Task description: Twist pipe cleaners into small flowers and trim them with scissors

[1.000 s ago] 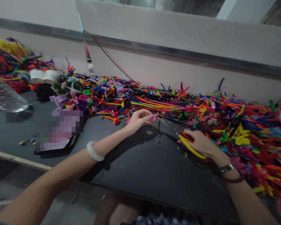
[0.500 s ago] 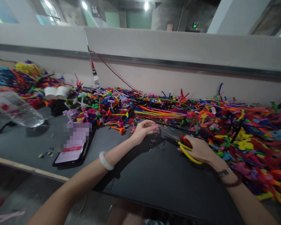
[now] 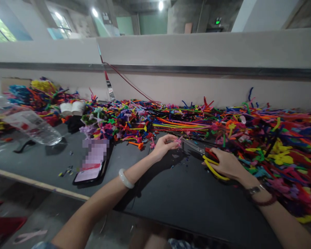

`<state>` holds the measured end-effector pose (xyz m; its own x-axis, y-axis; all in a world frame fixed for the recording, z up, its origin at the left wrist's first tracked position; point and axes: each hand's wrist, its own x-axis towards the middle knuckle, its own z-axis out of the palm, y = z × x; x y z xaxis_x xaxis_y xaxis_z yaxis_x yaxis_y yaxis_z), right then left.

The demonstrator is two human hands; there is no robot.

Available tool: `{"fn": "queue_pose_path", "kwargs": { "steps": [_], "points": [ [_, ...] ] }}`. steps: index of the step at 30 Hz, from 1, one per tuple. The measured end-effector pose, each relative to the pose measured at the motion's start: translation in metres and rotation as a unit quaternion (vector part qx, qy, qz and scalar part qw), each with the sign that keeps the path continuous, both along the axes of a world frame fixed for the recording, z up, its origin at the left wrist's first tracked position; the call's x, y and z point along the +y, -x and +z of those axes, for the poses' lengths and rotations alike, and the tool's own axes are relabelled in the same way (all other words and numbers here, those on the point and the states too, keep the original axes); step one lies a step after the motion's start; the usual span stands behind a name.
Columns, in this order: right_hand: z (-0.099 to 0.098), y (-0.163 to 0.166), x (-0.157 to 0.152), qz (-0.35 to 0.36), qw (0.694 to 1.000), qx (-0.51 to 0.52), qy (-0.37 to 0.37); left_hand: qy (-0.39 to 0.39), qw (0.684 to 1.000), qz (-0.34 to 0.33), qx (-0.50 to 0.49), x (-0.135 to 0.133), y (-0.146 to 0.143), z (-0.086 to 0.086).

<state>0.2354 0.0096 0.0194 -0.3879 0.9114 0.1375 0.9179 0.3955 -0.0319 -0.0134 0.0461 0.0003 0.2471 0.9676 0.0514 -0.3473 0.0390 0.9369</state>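
My left hand (image 3: 163, 147) pinches a small pink pipe-cleaner flower (image 3: 178, 141) between thumb and fingertips, just above the dark tabletop (image 3: 168, 204). My right hand (image 3: 226, 163) is wrapped around scissors (image 3: 217, 170) with yellow and red handles. Their metal blades point left, and the tips lie close to the pink flower; whether they touch it, I cannot tell. Small trimmed bits are scattered on the table beneath my hands. Behind them runs a bundle of long, straight pipe cleaners (image 3: 181, 125) in yellow, pink and orange.
Heaped pipe-cleaner pieces (image 3: 282, 155) cover the right side, and another pile (image 3: 114, 121) lies at back left. A phone (image 3: 93, 166), a tilted plastic bottle (image 3: 38, 128) and two white paper cups (image 3: 72, 108) stand left. A low partition (image 3: 197, 52) closes off the back.
The camera view has shifted, so most things sit slightly further right. Both hands keep their grips, flower in the left and scissors in the right, the blades still beside the flower.
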Motion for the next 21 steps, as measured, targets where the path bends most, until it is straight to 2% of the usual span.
{"fn": "queue_pose_path", "kwargs": {
  "steps": [21],
  "points": [
    [-0.0048, -0.0033, 0.0035, 0.001, 1.000, -0.021, -0.012, -0.018, 0.999, -0.026, 0.030, 0.0041, 0.0014, -0.0043]
  ]
}}
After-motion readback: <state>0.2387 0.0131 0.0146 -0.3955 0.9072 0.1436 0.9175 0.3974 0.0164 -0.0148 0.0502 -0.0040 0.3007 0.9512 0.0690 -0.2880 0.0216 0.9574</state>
